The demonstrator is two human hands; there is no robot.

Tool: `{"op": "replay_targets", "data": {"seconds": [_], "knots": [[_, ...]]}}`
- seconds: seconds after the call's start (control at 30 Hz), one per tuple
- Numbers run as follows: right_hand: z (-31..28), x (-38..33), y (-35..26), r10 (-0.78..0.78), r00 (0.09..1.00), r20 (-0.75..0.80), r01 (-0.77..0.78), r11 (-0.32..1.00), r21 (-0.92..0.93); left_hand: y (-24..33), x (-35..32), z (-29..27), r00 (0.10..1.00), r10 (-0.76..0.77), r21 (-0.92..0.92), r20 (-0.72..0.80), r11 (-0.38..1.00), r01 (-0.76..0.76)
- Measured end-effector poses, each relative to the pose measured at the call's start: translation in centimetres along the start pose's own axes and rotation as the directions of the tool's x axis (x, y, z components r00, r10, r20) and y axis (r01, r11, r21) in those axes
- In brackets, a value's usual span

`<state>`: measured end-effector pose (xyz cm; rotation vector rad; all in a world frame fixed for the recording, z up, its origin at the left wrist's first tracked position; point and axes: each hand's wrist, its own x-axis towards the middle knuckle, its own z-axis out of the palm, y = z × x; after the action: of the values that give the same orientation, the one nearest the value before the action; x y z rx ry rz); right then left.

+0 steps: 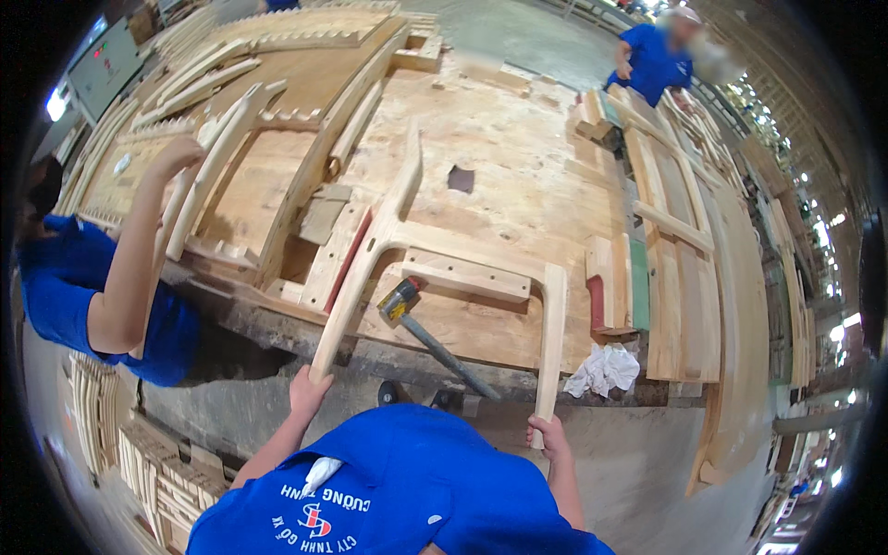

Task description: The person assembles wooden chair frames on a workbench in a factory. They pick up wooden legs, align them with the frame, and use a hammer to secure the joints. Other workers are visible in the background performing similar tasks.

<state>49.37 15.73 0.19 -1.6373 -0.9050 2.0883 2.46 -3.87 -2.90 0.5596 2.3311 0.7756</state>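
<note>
The person is gripping a wooden chair side frame (pixel 435 250) by its two leg ends, which are overhanging the near edge of the desk (pixel 518 185). The left hand (pixel 308 388) is closing its fingers around the foot of the long curved back leg, whose axis is running away from that hand and up across the desk toward its far side. The right hand (pixel 548 435) is wrapping its fingers around the foot of the shorter front leg, which is standing almost parallel, to the right of the hammer (pixel 421 324). Both hands are sitting about equally near the frame.

The frame is pale, unfinished wood: two legs joined by an upper rail, with a short block lying under that rail. The hammer is lying between the two legs, its handle slanting toward the desk edge. A white rag (pixel 603 368) is lying just right of the front leg.
</note>
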Motion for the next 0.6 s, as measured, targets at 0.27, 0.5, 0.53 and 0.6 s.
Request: {"op": "replay_targets", "data": {"seconds": [0.27,0.5,0.53,0.6], "knots": [[-0.5,-1.9,-1.4,-0.249,0.964,-0.092,0.245,0.968,-0.049,2.3,-0.8,0.4,0.979,0.140,-0.130,-0.151,0.978,-0.160],[-3.0,-4.4,-1.7,-0.453,0.862,-0.227,0.494,0.852,0.174,12.2,3.4,0.6,0.920,0.358,-0.302,-0.160,0.870,-0.391],[-3.3,-4.6,-1.8,-0.459,0.848,-0.264,0.515,0.831,0.210,15.2,3.8,0.5,0.895,0.413,-0.336,-0.168,0.830,-0.446],[-4.6,-4.6,-1.4,-0.520,0.805,-0.287,0.590,0.755,0.286,22.2,4.5,0.5,0.791,0.574,-0.132,-0.211,0.785,-0.605]]}}
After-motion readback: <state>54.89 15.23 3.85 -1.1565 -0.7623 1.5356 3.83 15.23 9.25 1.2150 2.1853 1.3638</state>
